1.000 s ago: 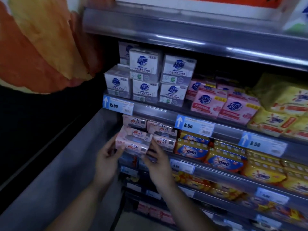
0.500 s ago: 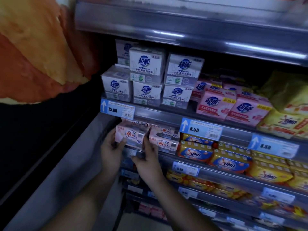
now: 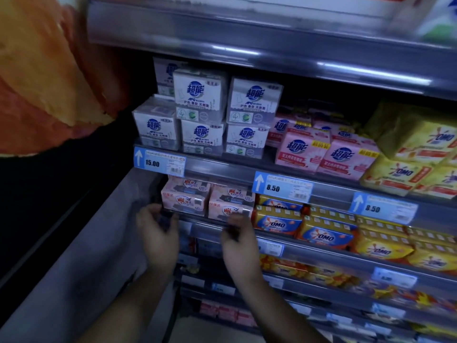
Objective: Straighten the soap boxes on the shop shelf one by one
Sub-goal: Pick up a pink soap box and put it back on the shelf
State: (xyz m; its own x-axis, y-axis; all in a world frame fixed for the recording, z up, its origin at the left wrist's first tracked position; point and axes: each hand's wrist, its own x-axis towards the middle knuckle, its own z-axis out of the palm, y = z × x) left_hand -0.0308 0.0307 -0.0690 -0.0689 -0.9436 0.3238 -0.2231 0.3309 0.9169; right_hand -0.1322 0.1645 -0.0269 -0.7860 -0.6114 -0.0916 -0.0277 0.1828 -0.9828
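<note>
Pink boxes (image 3: 184, 200) stand two stacks wide at the left end of the middle shelf (image 3: 309, 252), faces forward, right beside the orange OMO packs (image 3: 277, 222). A second ago both hands held one of these boxes clear of the shelf. Now it sits back in the left stack, squared up. The left hand (image 3: 158, 231) and right hand (image 3: 238, 240) have dropped just below the shelf lip, fingers loosely curled, gripping nothing. That box looks done to me. The next is due, perhaps the neighbouring stack or the white boxes (image 3: 200, 95) above.
</note>
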